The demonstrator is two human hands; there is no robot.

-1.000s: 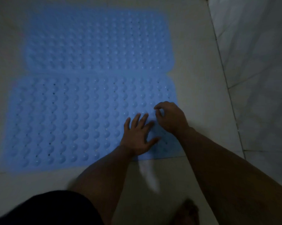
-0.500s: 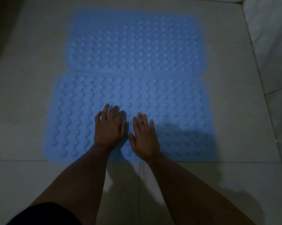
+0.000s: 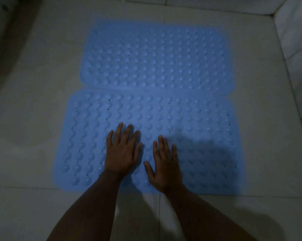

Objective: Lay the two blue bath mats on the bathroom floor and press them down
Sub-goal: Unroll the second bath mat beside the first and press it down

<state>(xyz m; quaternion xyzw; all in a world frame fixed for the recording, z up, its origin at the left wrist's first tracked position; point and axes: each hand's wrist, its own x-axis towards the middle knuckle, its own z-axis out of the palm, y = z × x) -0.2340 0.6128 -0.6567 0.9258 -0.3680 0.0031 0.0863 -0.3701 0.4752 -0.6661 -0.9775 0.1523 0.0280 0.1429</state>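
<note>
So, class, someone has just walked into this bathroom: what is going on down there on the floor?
A person is bent over two blue bath mats laid edge to edge on the tiled floor. Both hands lie flat, fingers straight, on the near mat: the left hand and the right hand side by side near its front edge, apparently pressing it down. The far mat lies flat beyond, with no hand on it.

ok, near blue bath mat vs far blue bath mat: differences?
The near blue bumpy rubber bath mat has both hands pressing flat on it; the far blue bumpy rubber bath mat is untouched. The near mat sits offset leftward of the far mat. Both lie flat, long edges meeting.
</note>
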